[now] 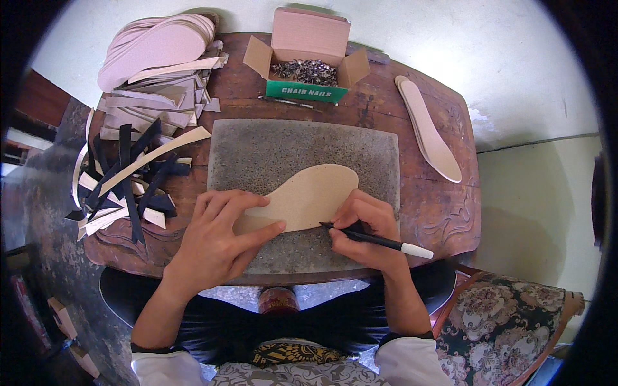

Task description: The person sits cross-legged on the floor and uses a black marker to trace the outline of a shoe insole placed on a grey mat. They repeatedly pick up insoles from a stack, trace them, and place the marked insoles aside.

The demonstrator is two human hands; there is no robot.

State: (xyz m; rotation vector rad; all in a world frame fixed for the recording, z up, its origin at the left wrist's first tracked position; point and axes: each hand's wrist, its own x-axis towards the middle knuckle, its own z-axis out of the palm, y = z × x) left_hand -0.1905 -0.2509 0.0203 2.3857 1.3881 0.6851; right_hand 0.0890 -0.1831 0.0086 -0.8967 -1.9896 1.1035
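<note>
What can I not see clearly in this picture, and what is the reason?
In the head view:
- Left end of the beige insole: covered by the left hand.
- The insole's underside: it faces the gray slab.
- Number of small metal pieces in the box: too small and heaped together.
- Lower strips in the black and pale pile: hidden by upper strips.
- Dark object at right: cut off by the lens rim.

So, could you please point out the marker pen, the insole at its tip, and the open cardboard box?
Marker pen (381,240): head view, black barrel.
Insole (310,196): head view, upper face.
Open cardboard box (305,94): head view, green front wall.
</note>
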